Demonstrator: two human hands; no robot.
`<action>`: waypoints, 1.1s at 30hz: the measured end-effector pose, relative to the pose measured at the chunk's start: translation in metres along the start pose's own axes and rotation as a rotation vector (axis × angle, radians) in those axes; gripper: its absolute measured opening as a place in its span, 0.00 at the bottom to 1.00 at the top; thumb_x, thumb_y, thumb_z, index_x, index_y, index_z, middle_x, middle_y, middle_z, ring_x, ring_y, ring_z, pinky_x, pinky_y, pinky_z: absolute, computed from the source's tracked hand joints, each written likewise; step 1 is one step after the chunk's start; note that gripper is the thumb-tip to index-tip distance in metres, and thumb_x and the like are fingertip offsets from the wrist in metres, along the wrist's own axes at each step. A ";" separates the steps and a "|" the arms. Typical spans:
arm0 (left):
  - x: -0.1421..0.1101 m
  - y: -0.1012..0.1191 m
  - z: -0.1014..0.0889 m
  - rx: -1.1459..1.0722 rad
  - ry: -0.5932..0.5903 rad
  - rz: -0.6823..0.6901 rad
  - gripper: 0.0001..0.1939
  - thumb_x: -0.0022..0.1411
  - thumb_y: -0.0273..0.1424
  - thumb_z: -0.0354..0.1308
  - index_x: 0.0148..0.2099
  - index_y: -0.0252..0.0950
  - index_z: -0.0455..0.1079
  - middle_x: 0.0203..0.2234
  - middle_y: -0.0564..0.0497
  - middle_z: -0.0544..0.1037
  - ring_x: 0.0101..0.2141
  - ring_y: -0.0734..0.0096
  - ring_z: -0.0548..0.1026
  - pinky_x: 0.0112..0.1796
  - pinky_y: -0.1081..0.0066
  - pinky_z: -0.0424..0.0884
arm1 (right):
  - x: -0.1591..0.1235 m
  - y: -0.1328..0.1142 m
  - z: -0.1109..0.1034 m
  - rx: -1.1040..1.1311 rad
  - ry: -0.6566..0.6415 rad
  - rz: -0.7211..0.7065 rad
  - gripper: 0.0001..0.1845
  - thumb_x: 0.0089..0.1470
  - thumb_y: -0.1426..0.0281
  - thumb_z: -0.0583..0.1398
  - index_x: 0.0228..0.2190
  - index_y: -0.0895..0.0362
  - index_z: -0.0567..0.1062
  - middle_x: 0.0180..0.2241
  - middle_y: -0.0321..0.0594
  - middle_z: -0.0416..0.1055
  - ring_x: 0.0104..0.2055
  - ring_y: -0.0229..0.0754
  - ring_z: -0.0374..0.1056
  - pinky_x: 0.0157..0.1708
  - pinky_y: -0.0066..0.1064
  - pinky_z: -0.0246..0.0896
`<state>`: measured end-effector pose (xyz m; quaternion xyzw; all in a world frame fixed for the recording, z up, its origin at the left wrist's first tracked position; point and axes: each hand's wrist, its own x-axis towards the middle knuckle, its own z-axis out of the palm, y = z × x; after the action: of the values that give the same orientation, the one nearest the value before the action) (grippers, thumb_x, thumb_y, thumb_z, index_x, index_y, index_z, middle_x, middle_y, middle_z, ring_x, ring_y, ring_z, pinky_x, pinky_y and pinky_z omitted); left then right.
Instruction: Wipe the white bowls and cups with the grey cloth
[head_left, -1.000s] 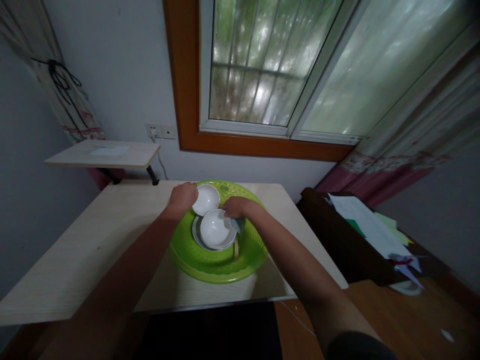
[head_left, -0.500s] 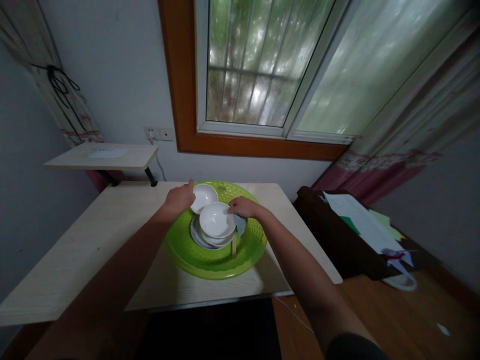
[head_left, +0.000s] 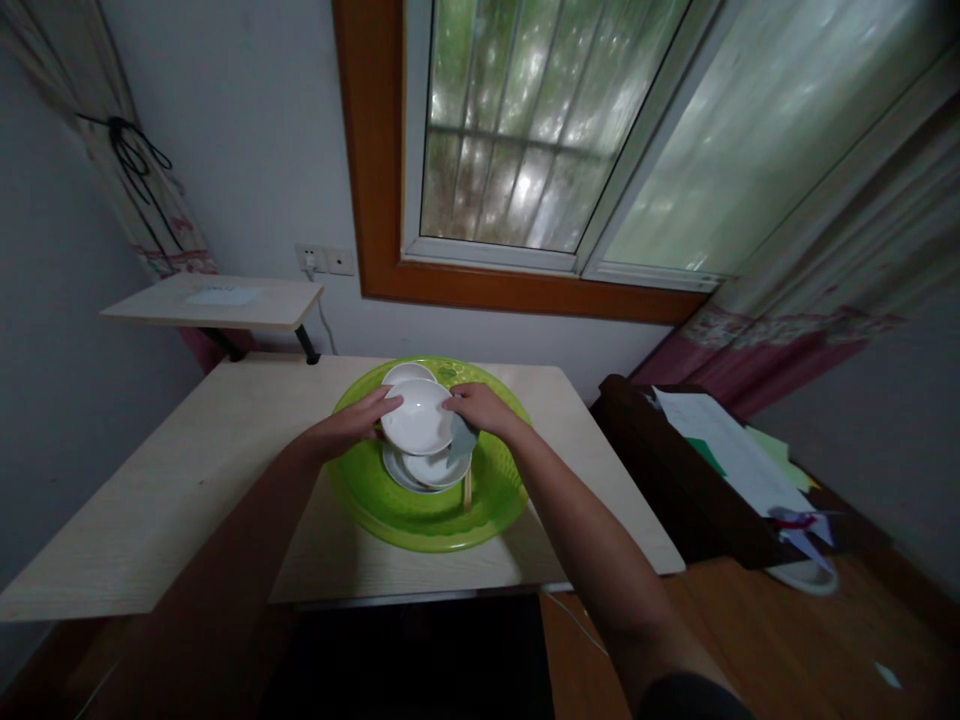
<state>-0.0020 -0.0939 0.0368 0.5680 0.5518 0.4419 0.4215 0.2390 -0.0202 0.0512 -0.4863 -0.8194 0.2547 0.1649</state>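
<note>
A round green basin (head_left: pixel 420 520) sits on the light wooden table (head_left: pixel 187 470). Inside it lie stacked white dishes (head_left: pixel 431 468), another small white bowl (head_left: pixel 409 373) at the far rim, and a pair of chopsticks (head_left: pixel 467 490). Above the stack, a white bowl (head_left: pixel 418 416) is lifted and tilted. My left hand (head_left: pixel 360 420) grips its left rim. My right hand (head_left: pixel 476 405) pinches its right rim, with a grey cloth (head_left: pixel 461 442) hanging just below that hand.
A small wooden shelf (head_left: pixel 214 302) stands at the back left under a wall socket (head_left: pixel 324 260). A dark side table with papers (head_left: pixel 720 440) stands to the right. A barred window (head_left: pixel 517 130) and curtains face me.
My right hand lifted the white bowl off the stack. My left hand left the far small bowl and took the lifted bowl's left rim.
</note>
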 end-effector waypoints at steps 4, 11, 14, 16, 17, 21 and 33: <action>0.000 -0.006 0.001 -0.125 -0.101 -0.165 0.28 0.57 0.48 0.58 0.55 0.40 0.71 0.40 0.44 0.79 0.36 0.59 0.78 0.31 0.64 0.75 | 0.001 0.000 0.007 0.048 -0.017 0.025 0.15 0.58 0.62 0.59 0.27 0.59 0.78 0.28 0.39 0.75 0.29 0.38 0.65 0.29 0.27 0.53; 0.005 -0.018 -0.007 -0.084 0.088 -0.134 0.32 0.55 0.49 0.61 0.56 0.36 0.64 0.31 0.48 0.76 0.26 0.67 0.74 0.24 0.70 0.69 | 0.001 0.023 -0.001 0.177 0.235 0.115 0.20 0.59 0.52 0.57 0.31 0.55 0.76 0.28 0.37 0.74 0.32 0.40 0.67 0.33 0.28 0.57; 0.002 -0.020 -0.014 -0.102 0.161 -0.095 0.30 0.56 0.49 0.60 0.54 0.37 0.64 0.31 0.49 0.76 0.27 0.68 0.74 0.26 0.71 0.69 | -0.004 0.037 -0.007 0.285 0.302 0.128 0.19 0.56 0.52 0.58 0.36 0.54 0.76 0.35 0.38 0.75 0.36 0.41 0.68 0.35 0.29 0.60; -0.001 -0.021 -0.017 -0.078 0.217 -0.075 0.28 0.56 0.50 0.59 0.51 0.37 0.66 0.31 0.50 0.76 0.27 0.69 0.73 0.26 0.71 0.69 | -0.010 0.042 -0.009 0.330 0.312 0.105 0.20 0.54 0.52 0.60 0.38 0.55 0.75 0.37 0.38 0.74 0.37 0.40 0.67 0.35 0.29 0.61; -0.002 -0.021 -0.018 -0.062 0.241 -0.065 0.27 0.56 0.51 0.58 0.50 0.37 0.67 0.31 0.50 0.75 0.28 0.69 0.73 0.26 0.72 0.69 | -0.014 0.043 -0.010 0.351 0.293 0.098 0.20 0.53 0.52 0.60 0.38 0.55 0.75 0.37 0.38 0.74 0.36 0.40 0.67 0.34 0.29 0.61; -0.003 -0.021 -0.017 0.005 0.298 -0.026 0.26 0.58 0.53 0.56 0.48 0.38 0.68 0.30 0.51 0.75 0.29 0.67 0.73 0.28 0.71 0.69 | -0.033 0.041 -0.015 0.407 0.046 0.070 0.20 0.55 0.51 0.58 0.32 0.56 0.74 0.28 0.35 0.70 0.28 0.38 0.64 0.29 0.28 0.59; -0.009 -0.016 -0.013 0.123 0.334 0.011 0.23 0.60 0.51 0.54 0.47 0.39 0.70 0.33 0.50 0.77 0.34 0.63 0.74 0.35 0.68 0.68 | -0.017 0.049 -0.009 -0.099 -0.077 -0.150 0.11 0.53 0.76 0.62 0.39 0.58 0.81 0.42 0.44 0.79 0.41 0.42 0.72 0.44 0.30 0.63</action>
<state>-0.0186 -0.1028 0.0240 0.5145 0.6370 0.4979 0.2856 0.2865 -0.0132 0.0301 -0.4208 -0.8710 0.2192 0.1275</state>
